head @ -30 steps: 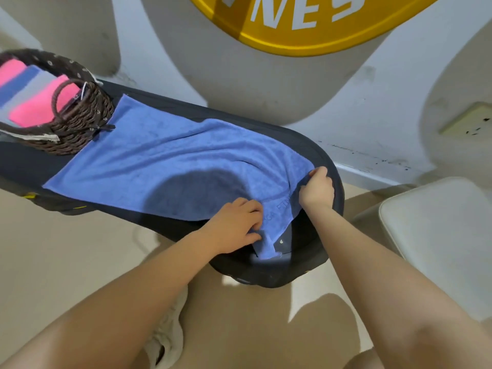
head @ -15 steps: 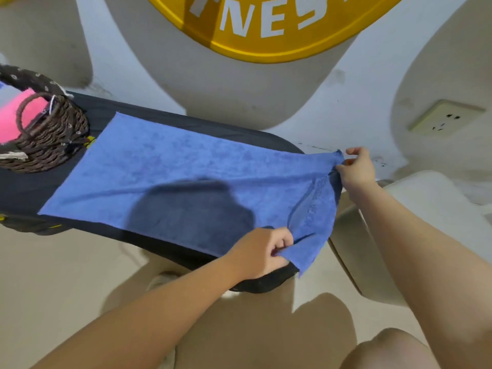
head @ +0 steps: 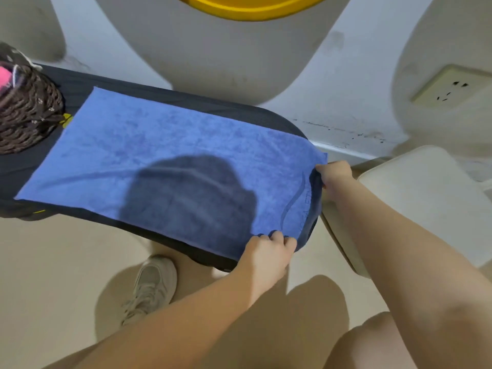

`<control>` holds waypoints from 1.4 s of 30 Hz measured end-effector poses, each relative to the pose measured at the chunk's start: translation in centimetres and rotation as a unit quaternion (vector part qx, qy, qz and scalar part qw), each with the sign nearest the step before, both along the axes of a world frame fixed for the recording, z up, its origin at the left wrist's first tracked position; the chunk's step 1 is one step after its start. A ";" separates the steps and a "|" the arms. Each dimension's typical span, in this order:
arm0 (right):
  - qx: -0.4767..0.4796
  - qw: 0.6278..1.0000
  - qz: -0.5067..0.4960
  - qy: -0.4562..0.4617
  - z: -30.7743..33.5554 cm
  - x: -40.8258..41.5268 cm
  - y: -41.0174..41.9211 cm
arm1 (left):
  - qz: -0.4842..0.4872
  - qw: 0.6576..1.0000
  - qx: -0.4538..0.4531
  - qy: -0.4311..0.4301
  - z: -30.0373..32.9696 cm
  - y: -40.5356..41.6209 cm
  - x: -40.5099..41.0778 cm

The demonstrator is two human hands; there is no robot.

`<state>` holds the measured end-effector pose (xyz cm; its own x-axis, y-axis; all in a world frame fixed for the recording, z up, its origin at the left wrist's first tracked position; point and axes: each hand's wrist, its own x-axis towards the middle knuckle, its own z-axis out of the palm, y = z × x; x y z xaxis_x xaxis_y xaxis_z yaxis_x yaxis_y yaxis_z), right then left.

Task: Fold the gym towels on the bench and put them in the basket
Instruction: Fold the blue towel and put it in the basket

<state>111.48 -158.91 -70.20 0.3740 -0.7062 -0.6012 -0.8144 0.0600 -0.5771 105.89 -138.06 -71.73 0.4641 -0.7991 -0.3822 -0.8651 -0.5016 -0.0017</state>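
A blue towel (head: 138,153) lies spread flat along the black bench (head: 202,102), with a dark shadow across its middle. My left hand (head: 269,249) pinches the towel's near right corner at the bench's front edge. My right hand (head: 332,174) grips the far right corner just past the rounded end of the bench. The towel's right edge curls down between the two hands. A dark woven basket (head: 26,113) stands at the bench's far left, cut off by the frame, with a pink towel (head: 5,75) showing inside.
A pale padded seat (head: 415,198) stands close on the right of the bench end. The wall behind carries a socket (head: 450,87) and a yellow sign (head: 247,6). My shoe (head: 151,286) is on the beige floor below the bench.
Both hands have drawn the towel's right edge out and lowered it toward the bench end. The towel now lies flatter, and the view has shifted so the basket sits further left.
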 end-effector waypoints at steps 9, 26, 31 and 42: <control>0.084 0.986 -0.021 -0.143 3.2 -0.9 -0.3 | -0.089 0.974 -0.033 -0.206 -0.8 0.5 -0.1; 0.314 0.918 0.123 -0.209 8.9 2.1 6.1 | 0.474 0.701 -0.492 0.207 5.8 -3.9 3.8; 0.306 0.903 0.200 -0.226 9.1 1.9 6.4 | 0.531 0.653 -0.507 0.185 5.4 -4.2 5.6; 0.291 0.903 0.100 -0.300 9.0 3.0 5.4 | 0.513 0.607 -0.492 0.356 7.0 -0.1 5.0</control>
